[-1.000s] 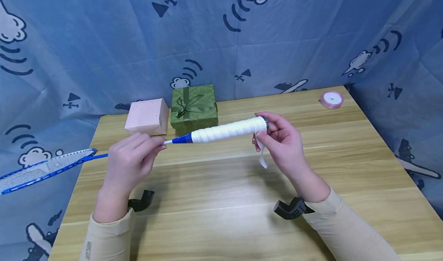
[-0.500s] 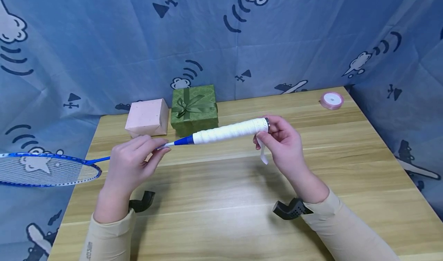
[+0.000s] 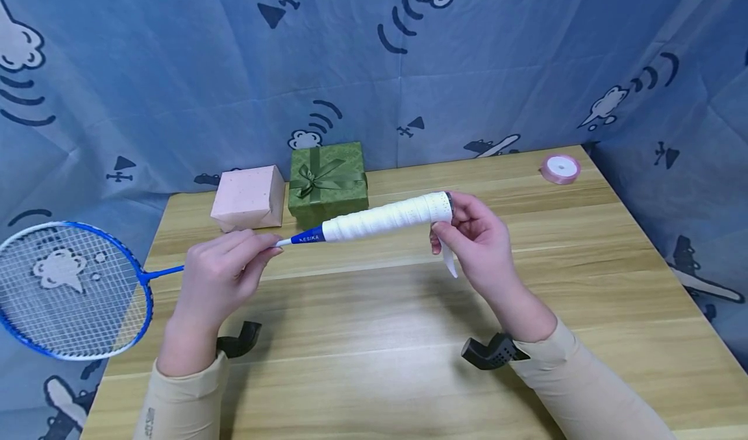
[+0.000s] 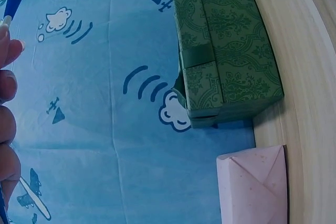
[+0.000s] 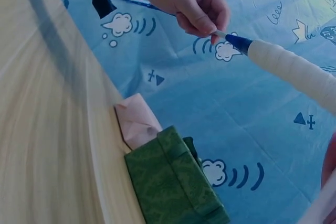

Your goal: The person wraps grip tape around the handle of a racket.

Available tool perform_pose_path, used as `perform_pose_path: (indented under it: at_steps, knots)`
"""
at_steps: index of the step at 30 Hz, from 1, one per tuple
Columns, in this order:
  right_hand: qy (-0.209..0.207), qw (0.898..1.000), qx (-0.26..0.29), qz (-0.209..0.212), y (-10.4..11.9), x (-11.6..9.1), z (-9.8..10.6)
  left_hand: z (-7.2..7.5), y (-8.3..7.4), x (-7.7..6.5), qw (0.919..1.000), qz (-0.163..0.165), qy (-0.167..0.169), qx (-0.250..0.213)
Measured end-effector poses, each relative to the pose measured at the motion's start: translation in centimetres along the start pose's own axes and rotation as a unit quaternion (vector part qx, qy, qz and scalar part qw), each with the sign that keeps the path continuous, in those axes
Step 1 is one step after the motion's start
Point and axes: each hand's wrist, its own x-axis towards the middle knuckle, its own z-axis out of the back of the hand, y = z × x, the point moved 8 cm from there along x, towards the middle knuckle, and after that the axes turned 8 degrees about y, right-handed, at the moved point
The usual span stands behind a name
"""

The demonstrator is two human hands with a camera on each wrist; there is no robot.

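Observation:
A blue and white badminton racket [image 3: 76, 291] is held up over the table, its strung head to the left. My left hand [image 3: 219, 271] pinches the thin shaft just below the blue cone [image 3: 308, 235]. White grip tape [image 3: 388, 218] winds round the handle in overlapping turns. At the butt end my right hand [image 3: 476, 239] pinches the tape against the handle, thumb in front and fingers behind. A short loose tail of tape [image 3: 448, 259] hangs below that thumb. In the right wrist view the wrapped handle [image 5: 289, 69] runs towards the right edge.
On the wooden table [image 3: 362, 362], a pink wrapped box [image 3: 248, 196] stands at the back left beside a green gift box [image 3: 327, 183] with a bow. A pink ribbon roll [image 3: 560, 169] lies at the back right. A patterned blue curtain [image 3: 374, 70] hangs behind.
The racket has turned about its shaft: its head went from nearly edge-on to facing the head camera. Both hands stay almost in place, and the tape tail has swung slightly right.

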Motion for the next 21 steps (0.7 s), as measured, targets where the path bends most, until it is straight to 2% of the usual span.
perform_pose_path:
  at_steps: [3,9,17,21]
  knots:
    - [-0.012,1.0,-0.021,-0.006,-0.01,-0.02,0.18,-0.06,0.02,-0.01,1.0,-0.001,0.0,0.0]
    - [-0.025,0.999,-0.022,-0.002,0.07,0.05,0.39,-0.12,0.01,-0.04,1.0,-0.004,-0.005,0.001]
    - [-0.045,0.998,-0.03,-0.01,-0.01,-0.02,0.67,-0.39,0.21,-0.08,0.9997,0.005,0.021,-0.013]
    - [-0.034,0.999,-0.026,-0.01,-0.04,0.06,0.55,-0.35,0.27,-0.14,0.9995,0.008,0.026,-0.018]
